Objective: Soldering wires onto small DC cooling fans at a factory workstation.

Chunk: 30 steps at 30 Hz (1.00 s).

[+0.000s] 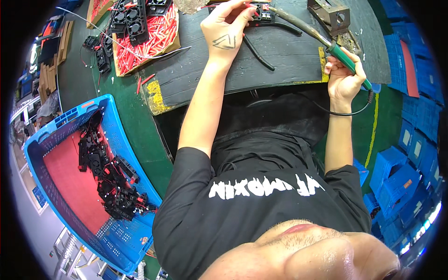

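Observation:
My left hand (227, 29) reaches to the far edge of the dark work mat (280, 60) and pinches a small black fan unit with red wires (260, 13). My right hand (344, 77) grips the green handle of a soldering iron (347, 59); its long metal shaft (298, 24) points left, with the tip close to the fan unit. The iron's black cord (354, 112) loops down below my right wrist.
A blue crate (60, 126) at the left holds several black fans on a red liner. A cardboard tray (154, 32) at the top left carries red tubes and black fan frames. A metal fixture (329, 14) sits at the top right. Stacked blue crates (410, 154) line the right.

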{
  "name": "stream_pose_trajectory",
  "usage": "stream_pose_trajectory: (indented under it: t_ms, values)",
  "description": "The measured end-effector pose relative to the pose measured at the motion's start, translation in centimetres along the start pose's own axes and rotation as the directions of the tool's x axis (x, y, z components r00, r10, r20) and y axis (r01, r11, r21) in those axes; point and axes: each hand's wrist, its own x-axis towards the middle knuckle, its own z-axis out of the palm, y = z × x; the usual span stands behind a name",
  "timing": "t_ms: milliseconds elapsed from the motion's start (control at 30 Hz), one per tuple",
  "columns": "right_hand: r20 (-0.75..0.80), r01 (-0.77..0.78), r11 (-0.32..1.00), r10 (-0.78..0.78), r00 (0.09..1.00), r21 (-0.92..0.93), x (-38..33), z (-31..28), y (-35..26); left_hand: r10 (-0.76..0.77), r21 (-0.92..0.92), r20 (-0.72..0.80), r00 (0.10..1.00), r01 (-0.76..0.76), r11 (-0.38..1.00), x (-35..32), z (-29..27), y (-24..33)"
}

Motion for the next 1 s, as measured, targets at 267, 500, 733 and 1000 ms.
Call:
stream_pose_trajectory:
  t_ms: [267,500,733,1000]
  values:
    - [0.019,0.041,0.999,-0.04,0.999,-0.033,-0.5,0.0,-2.0,0.409,-0.128,-0.023,0.912,-0.408,0.904,0.4,0.4,-1.9]
    - [0.078,0.039,0.996,-0.033,0.996,-0.076,-0.5,-0.2,-2.2,0.258,0.255,0.023,0.966,-0.255,0.933,0.0,0.6,-0.1]
    - [0.096,0.064,0.989,-0.051,0.994,-0.135,-0.4,0.3,-2.2,0.162,0.239,-0.014,0.987,-0.154,0.959,0.0,0.5,-0.1]
    - [0.09,0.072,0.974,-0.054,0.995,-0.215,-0.4,0.9,-2.5,0.183,0.26,-0.007,0.983,-0.175,0.95,0.0,0.5,-0.5]
